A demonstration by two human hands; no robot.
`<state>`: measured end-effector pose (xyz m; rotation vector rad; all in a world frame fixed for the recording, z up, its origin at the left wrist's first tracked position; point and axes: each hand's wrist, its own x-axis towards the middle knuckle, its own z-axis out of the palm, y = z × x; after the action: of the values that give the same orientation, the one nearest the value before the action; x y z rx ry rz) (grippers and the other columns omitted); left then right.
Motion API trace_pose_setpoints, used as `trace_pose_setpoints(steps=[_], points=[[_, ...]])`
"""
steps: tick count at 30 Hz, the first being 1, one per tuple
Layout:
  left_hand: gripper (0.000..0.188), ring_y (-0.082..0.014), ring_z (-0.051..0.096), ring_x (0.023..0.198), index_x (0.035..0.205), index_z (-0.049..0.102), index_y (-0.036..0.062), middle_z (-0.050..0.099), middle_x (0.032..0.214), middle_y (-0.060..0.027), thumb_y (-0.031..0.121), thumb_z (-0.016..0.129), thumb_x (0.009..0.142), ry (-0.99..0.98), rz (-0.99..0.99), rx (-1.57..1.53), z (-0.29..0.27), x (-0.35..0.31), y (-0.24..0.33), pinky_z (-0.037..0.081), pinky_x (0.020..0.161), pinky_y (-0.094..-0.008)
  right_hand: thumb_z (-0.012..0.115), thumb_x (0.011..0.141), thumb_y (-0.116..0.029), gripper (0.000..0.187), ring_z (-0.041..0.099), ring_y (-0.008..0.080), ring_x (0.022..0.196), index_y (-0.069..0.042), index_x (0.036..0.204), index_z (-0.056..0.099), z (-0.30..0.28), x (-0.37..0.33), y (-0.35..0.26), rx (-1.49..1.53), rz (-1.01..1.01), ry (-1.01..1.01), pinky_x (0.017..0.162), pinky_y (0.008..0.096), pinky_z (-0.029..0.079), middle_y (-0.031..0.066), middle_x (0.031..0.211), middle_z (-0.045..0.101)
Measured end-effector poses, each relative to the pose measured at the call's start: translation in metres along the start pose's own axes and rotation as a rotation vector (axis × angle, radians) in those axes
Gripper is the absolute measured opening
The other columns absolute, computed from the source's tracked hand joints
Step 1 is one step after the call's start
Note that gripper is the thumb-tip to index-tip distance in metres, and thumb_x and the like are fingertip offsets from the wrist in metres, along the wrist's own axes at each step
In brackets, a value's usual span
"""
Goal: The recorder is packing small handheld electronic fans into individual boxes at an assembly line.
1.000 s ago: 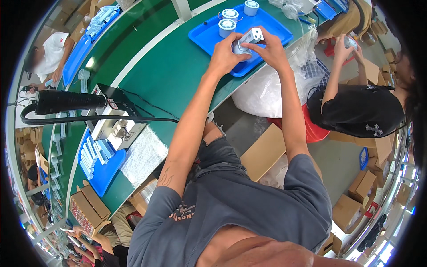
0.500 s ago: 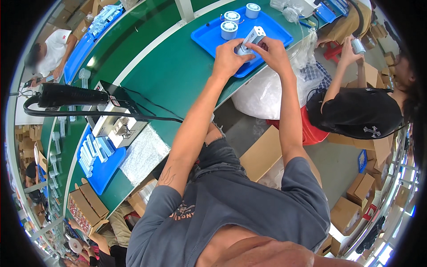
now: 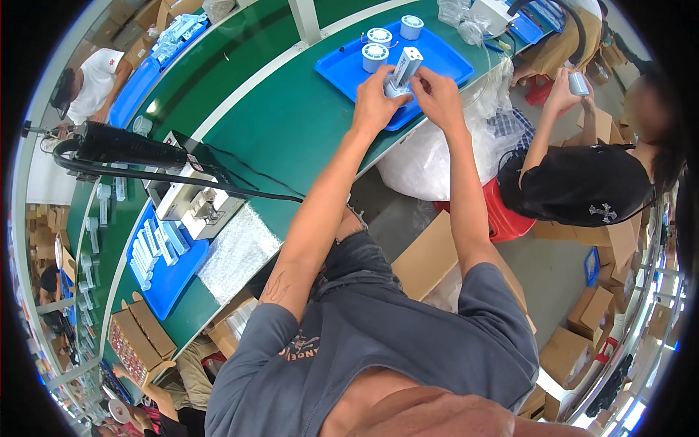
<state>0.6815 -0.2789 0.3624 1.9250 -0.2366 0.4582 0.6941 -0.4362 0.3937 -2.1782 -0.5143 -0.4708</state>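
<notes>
My left hand [image 3: 373, 105] is closed round the lower, rounded end of a pale grey-blue handheld fan [image 3: 406, 67]. Its boxy handle points up and away, with small openings in the end face. Against the fan's right side, low on the handle, the bent fingers of my right hand [image 3: 439, 102] are drawn together; whether they pinch a small part is hidden. Both hands are over the near edge of a blue tray [image 3: 451, 58]. On that tray stand three round white-and-blue fan heads: a near one [image 3: 375, 57], one behind it [image 3: 378, 35] and a farther one [image 3: 411, 27].
Left on the green bench [image 3: 284, 138] stands a metal machine [image 3: 196, 204] with a black cylindrical tool [image 3: 131, 148] and cable. Beside it, a blue tray [image 3: 178, 280] holds several pale casings. At right, a co-worker in black [image 3: 582, 182] holds a grey cylindrical part [image 3: 578, 84]. Cartons [image 3: 564, 349] stand on the floor.
The fan has tilted more upright and shifted slightly left and down. My right hand has slid from the handle's upper part down toward its base. My left hand keeps its hold.
</notes>
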Motion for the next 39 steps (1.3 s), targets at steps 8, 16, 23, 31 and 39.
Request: trace_pose_setpoints(steps=[8,16,23,31,39], points=[[0.064,-0.0245,0.071,0.097,0.123,0.063,-0.0023,0.073,0.108,-0.0174,0.020,0.092,0.070,-0.016,-0.087,-0.105,-0.006,0.006,-0.007,0.056,0.086,-0.0344,0.065,0.094,-0.020,0.021,0.056,0.0102,0.054,-0.002,0.083,0.065,-0.002,-0.034,0.032,0.407,0.343,-0.125,0.051,0.0270,0.043,0.0026,0.060,0.058],[0.054,-0.0162,0.070,0.080,0.116,0.064,-0.0074,0.072,0.099,-0.0139,0.032,0.083,0.083,0.123,-0.312,-0.546,-0.045,-0.008,0.024,0.056,0.064,-0.0284,0.062,0.099,-0.026,0.026,0.056,0.0090,0.055,-0.003,0.087,0.066,-0.032,-0.031,0.001,0.831,0.366,-0.125,0.052,0.0226,0.043,0.0005,0.064,0.057],[0.059,-0.0397,0.068,0.103,0.104,0.074,-0.0008,0.071,0.108,-0.0235,0.055,0.062,0.091,0.272,-0.718,0.386,-0.130,-0.004,-0.005,0.051,0.090,-0.0501,0.068,0.095,-0.025,0.023,0.065,0.0143,0.068,-0.003,0.100,0.067,0.010,0.028,0.049,0.316,0.245,-0.093,0.061,0.0266,0.050,0.0075,0.080,0.068],[0.062,-0.0434,0.055,0.121,0.117,0.072,0.0016,0.054,0.132,-0.0300,0.057,0.053,0.095,0.227,-0.831,0.450,-0.154,-0.003,-0.044,0.046,0.101,-0.0508,0.080,0.080,-0.044,0.064,0.070,0.0345,0.091,-0.003,0.122,0.056,0.072,0.064,0.013,-0.158,0.145,0.056,0.076,0.0434,0.057,0.0193,0.107,0.071],[0.027,-0.0285,0.061,0.091,0.108,0.063,0.0012,0.062,0.099,-0.0144,0.018,0.072,0.089,0.553,0.095,0.353,-0.127,-0.027,0.030,0.050,0.078,-0.0389,0.085,0.076,-0.022,0.064,0.068,0.0301,0.108,-0.003,0.129,0.054,0.050,0.031,-0.003,0.150,0.010,-0.077,0.093,0.0404,0.055,0.0178,0.119,0.067]])
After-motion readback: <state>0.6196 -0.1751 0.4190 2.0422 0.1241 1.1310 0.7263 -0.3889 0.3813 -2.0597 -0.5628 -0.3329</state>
